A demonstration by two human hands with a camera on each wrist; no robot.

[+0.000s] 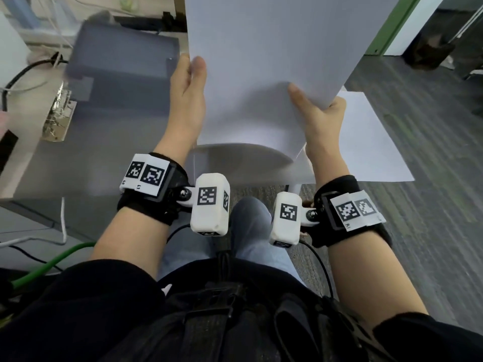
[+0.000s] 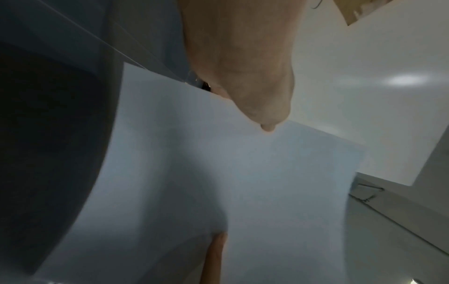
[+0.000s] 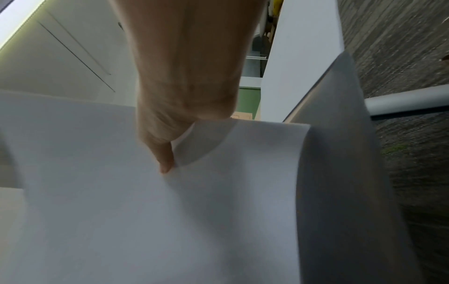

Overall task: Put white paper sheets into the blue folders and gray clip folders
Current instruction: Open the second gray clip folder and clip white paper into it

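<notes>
1. You hold a white paper sheet (image 1: 261, 74) in the air with both hands; your left hand (image 1: 188, 100) pinches its left edge, thumb on top; your right hand (image 1: 321, 121) pinches its right side, and the lower end curls under.
2. The step looks like carrying the sheet to a folder; next, lower it flat over the open gray clip folder (image 1: 104, 105) on the counter (image 1: 23, 163) at your left.
3. That folder looks empty; its metal clip (image 1: 58, 111) sits at its left edge.
4. More sheets (image 1: 371, 142) lie at your right.
</notes>
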